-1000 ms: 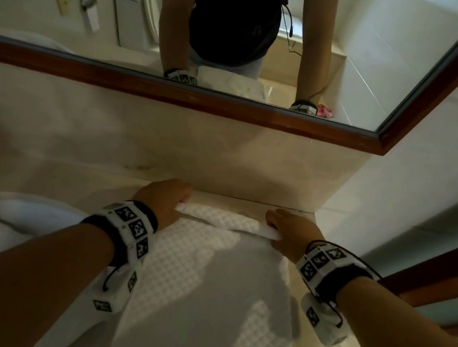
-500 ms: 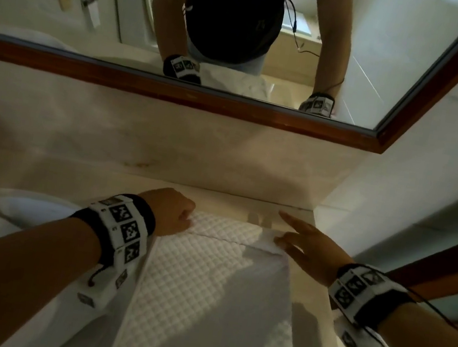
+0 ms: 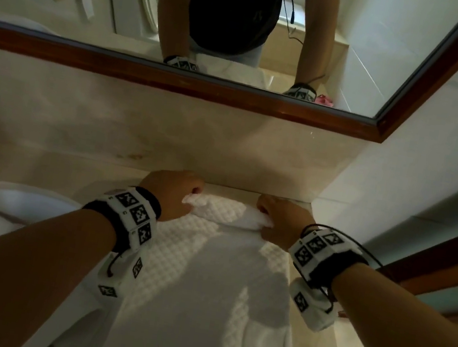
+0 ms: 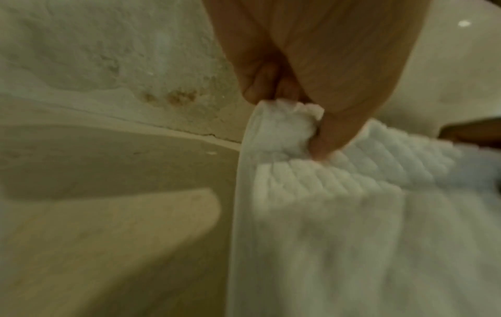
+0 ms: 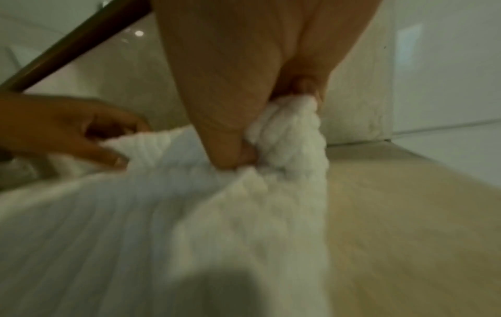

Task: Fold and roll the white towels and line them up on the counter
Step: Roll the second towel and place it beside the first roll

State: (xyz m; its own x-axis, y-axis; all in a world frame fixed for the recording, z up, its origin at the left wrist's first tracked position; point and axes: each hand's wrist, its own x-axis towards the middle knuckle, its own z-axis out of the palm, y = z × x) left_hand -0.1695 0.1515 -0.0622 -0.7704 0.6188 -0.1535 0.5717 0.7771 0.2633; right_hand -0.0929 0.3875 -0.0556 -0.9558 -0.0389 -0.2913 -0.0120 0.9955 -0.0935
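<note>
Light: dim, warm, greenish cast.
Shadows: a broad soft one falls across the towel (image 3: pixel 205 274); arms dark in the foreground.
Glare: small bright specks on the wall (image 4: pixel 464 23).
Blur: both wrist views soft, smeared toward the bottom.
Distortion: mirror frame (image 3: pixel 177 78) bends at the edges of the head view.

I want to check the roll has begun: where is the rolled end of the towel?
In the head view, the rolled end lies at the counter's far edge, below the mirror, gripped between the left hand and right hand.
</note>
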